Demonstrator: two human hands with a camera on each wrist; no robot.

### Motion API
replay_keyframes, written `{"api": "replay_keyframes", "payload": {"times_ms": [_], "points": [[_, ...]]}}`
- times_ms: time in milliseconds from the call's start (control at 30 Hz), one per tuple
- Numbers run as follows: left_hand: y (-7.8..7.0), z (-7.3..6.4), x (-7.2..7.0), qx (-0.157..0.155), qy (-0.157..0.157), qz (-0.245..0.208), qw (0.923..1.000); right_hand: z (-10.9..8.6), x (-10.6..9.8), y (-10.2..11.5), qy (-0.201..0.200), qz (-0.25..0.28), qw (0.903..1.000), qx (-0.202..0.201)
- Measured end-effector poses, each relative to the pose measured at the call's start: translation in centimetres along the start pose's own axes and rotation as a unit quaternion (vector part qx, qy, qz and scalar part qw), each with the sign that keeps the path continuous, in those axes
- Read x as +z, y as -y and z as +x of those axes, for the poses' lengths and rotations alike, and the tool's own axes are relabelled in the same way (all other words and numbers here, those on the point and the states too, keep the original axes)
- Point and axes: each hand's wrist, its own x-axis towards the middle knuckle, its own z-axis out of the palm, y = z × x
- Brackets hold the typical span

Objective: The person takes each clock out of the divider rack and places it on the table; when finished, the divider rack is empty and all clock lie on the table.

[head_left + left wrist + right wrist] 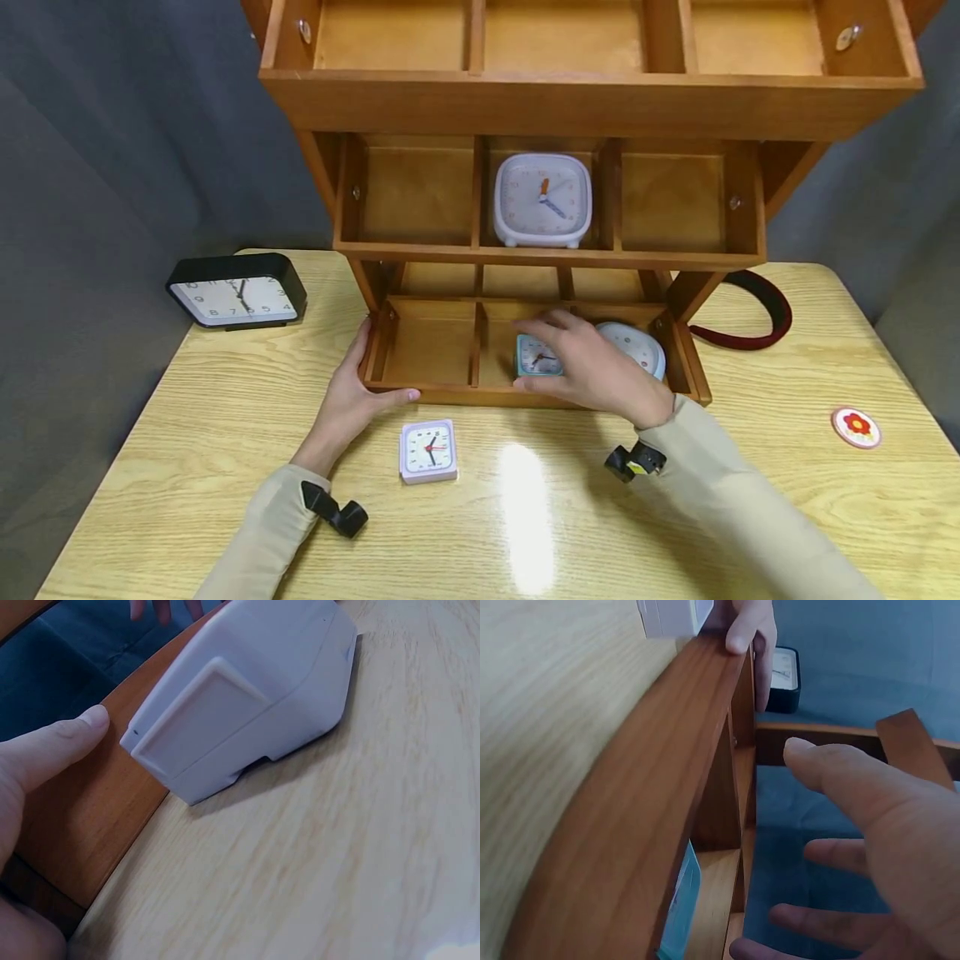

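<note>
My left hand (348, 396) holds the left front corner of the lowest wooden drawer (435, 396), thumb along its front and fingers down its side. A small teal alarm clock (538, 357) stands in that drawer's middle compartment. Over it hovers my right hand (592, 362), fingers spread and nothing in them; the right wrist view shows a gap between the fingers and the teal clock (681, 904). A round pale clock (636, 348), partly covered by the right hand, occupies the right compartment. In front of the drawer lies a small lilac alarm clock (428, 451).
Two higher drawers jut out above, the middle one holding a white clock (543, 200), the top drawer (585, 104) overhanging. A black clock (238, 292) stands at the left. At the right are a dark red headband (772, 308) and a round flower-patterned disc (857, 427).
</note>
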Motion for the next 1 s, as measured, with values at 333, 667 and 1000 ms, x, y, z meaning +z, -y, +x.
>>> {"api": "replay_keyframes", "payload": {"times_ms": [333, 667, 1000], "points": [[0.2, 0.1, 0.0, -0.012, -0.007, 0.015, 0.9998, 1.9, 0.4, -1.3, 0.038, -0.01, 0.9992, 0.007], [0.0, 0.1, -0.1, -0.009, -0.003, 0.008, 0.9999, 3.0, 0.9, -1.3, 0.121, -0.031, 0.9917, 0.032], [-0.1, 0.0, -0.1, -0.009, -0.001, 0.002, 1.0, 4.0, 1.1, -0.7, 0.2, -0.025, 0.9757, 0.085]]}}
